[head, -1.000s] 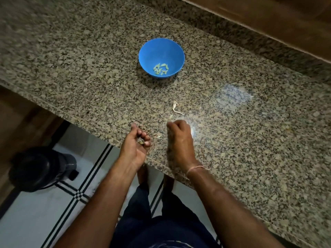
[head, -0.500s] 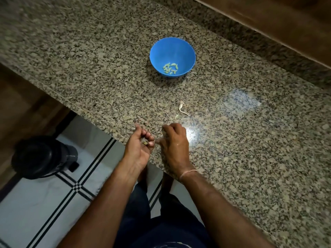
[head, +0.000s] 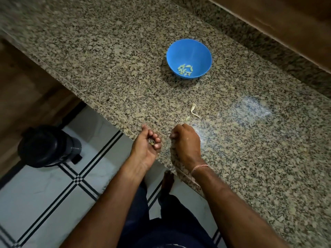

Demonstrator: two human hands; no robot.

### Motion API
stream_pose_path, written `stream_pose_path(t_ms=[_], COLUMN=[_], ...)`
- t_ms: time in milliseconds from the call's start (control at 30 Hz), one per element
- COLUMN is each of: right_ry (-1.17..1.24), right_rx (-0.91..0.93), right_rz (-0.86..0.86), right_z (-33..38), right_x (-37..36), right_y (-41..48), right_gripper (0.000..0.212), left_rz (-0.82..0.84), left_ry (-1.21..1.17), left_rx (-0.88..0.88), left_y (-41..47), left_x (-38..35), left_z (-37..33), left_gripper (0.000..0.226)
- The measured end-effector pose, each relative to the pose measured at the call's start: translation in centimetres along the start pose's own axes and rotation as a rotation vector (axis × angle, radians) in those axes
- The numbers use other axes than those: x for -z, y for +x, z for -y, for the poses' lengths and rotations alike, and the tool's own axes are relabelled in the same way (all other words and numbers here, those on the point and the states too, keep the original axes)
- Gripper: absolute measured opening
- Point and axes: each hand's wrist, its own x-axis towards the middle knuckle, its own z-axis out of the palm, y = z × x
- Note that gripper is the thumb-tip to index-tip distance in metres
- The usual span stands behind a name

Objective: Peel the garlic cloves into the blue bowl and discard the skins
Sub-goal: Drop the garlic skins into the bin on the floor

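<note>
A blue bowl (head: 189, 51) stands on the granite counter (head: 107, 59) and holds several peeled garlic cloves (head: 185, 70). My left hand (head: 146, 145) is cupped palm-up at the counter's front edge, its fingers curled round a few garlic skins (head: 151, 142). My right hand (head: 186, 140) rests knuckles-up on the counter just right of it, fingers curled under; what they pinch is hidden. A pale garlic stem with a skin scrap (head: 193, 110) lies on the counter beyond my right hand.
A black bin (head: 48, 146) stands on the tiled floor (head: 53, 194) to the left, below the counter edge. A wooden cabinet (head: 286, 20) runs along the far right. My legs are below the counter edge.
The view has shifted, so the bowl sits further right in frame. My right hand has drawn back from my left hand, leaving a small gap. My left hand keeps its skins.
</note>
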Motion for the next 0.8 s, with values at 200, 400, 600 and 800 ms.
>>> stream_pose_path(t_ms=[200,400,600,800], right_ry=[0.845,0.925,0.874,0.787], right_rx=[-0.446,-0.393,-0.46,-0.477], right_rz=[0.194,0.424,0.571,0.68], right_z=[7.2,17.2,30.6,41.9], right_x=[-0.6,-8.2,-20.3,-31.7], right_y=[0.6,1.5,0.6,-1.4], right_gripper=[0.022,0.027,0.031,0.027], left_rz=[-0.018,-0.039,-0.128,-0.293], left_ry=[-0.065,-0.209,-0.407,-0.525], left_rx=[0.02,-0.067,-0.187,-0.223], left_y=[-0.4,-1.6,-3.8,-5.7], left_x=[3.6,12.0,28.4,43.6], left_z=[-3.1,-9.8,-18.8,-25.1], left_gripper=[0.056,0.055,0.056,0.053])
